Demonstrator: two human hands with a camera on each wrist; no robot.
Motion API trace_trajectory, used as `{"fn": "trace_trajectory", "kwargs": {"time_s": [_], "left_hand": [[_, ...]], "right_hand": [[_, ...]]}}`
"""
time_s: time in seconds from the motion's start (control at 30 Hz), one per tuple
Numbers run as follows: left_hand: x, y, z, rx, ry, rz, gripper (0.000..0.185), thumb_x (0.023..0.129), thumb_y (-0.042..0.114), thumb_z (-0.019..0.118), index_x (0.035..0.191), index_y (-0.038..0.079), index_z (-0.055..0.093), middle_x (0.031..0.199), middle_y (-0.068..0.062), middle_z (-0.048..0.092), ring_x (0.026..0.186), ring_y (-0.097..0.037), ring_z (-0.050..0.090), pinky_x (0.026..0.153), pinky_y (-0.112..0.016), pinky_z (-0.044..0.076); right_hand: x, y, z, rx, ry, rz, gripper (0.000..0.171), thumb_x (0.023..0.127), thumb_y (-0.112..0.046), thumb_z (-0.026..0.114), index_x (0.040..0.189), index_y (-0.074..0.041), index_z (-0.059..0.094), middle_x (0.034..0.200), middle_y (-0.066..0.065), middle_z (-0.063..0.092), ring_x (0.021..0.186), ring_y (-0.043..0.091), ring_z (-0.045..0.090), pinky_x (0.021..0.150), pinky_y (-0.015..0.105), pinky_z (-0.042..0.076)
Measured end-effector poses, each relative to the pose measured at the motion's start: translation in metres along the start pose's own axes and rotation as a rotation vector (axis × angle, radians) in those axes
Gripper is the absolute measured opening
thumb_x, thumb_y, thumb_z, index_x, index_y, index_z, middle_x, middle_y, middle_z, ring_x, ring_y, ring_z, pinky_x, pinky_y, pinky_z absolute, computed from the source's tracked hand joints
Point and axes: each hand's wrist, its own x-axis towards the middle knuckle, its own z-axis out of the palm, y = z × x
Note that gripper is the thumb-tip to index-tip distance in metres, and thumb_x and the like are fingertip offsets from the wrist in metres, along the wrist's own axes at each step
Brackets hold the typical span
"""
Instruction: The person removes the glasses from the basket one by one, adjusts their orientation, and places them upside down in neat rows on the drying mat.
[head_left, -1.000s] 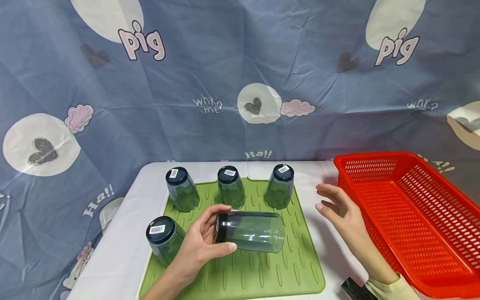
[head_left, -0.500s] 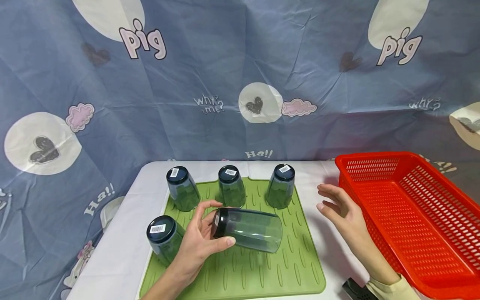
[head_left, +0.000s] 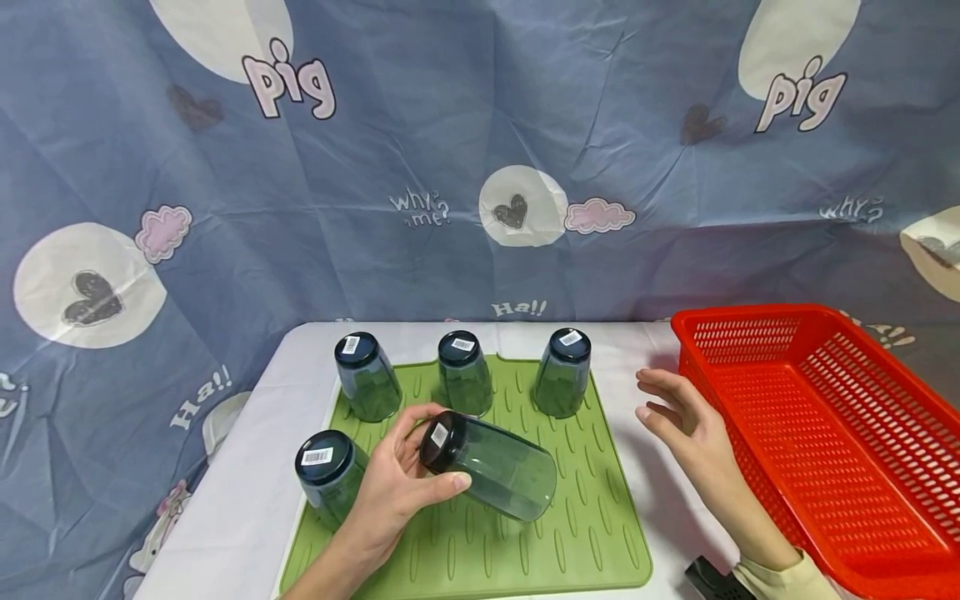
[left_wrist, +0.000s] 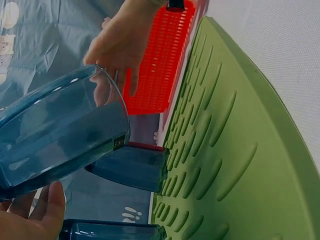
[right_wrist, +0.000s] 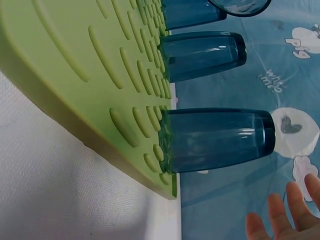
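Note:
My left hand (head_left: 390,483) grips a dark tinted glass tumbler (head_left: 501,468) near its base, thumb in front and fingers behind. The tumbler is tilted above the mat, its mouth pointing right and down, a barcode sticker on its base. In the left wrist view, the glass (left_wrist: 60,130) fills the left side. Several more tumblers stand upside down on the green ribbed mat (head_left: 585,550): three along the back, including the right one (head_left: 562,375), and one at left (head_left: 330,479). My right hand (head_left: 686,425) hovers right of the mat, fingers loosely bent, holding nothing.
A red perforated plastic basket (head_left: 817,450) stands on the right side of the white-covered table (head_left: 292,375), close behind my right hand. A blue printed cloth (head_left: 420,150) hangs behind the table. A black device (head_left: 716,579) sits at my right wrist.
The tumbler in my left hand has tipped from nearly level to mouth-down toward the right, turning its base sticker into view. My right hand has stayed about where it was.

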Motion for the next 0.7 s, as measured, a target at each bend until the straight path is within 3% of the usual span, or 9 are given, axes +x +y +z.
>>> {"fn": "trace_trajectory", "kwargs": {"time_s": [0.33, 0.5, 0.7], "left_hand": [[-0.0005, 0.0032, 0.0007, 0.154, 0.048, 0.05, 0.065, 0.072, -0.002, 0.082, 0.129, 0.005, 0.051, 0.119, -0.013, 0.066, 0.108, -0.022, 0.063, 0.091, -0.027, 0.047], [0.0004, 0.002, 0.0025, 0.148, 0.042, 0.06, 0.069, 0.072, -0.004, 0.082, 0.131, 0.004, 0.047, 0.118, -0.013, 0.066, 0.107, -0.022, 0.063, 0.091, -0.027, 0.048], [0.0005, 0.0007, 0.0041, 0.145, 0.068, 0.021, 0.073, 0.072, -0.003, 0.082, 0.132, 0.004, 0.043, 0.116, -0.012, 0.067, 0.104, -0.023, 0.065, 0.091, -0.028, 0.048]], "right_hand": [[0.0008, 0.0012, 0.0003, 0.006, -0.003, -0.002, 0.041, 0.095, 0.002, 0.061, 0.135, 0.003, 0.05, 0.133, 0.013, 0.054, 0.122, 0.019, 0.053, 0.096, 0.021, 0.047], [0.0, 0.0012, 0.0004, 0.004, -0.005, -0.001, 0.041, 0.095, 0.001, 0.06, 0.135, 0.003, 0.05, 0.133, 0.013, 0.054, 0.122, 0.019, 0.053, 0.096, 0.021, 0.047], [-0.0001, 0.0006, -0.0003, -0.002, -0.002, -0.001, 0.041, 0.095, 0.001, 0.06, 0.135, 0.003, 0.05, 0.133, 0.013, 0.054, 0.122, 0.019, 0.053, 0.096, 0.02, 0.047]]}}
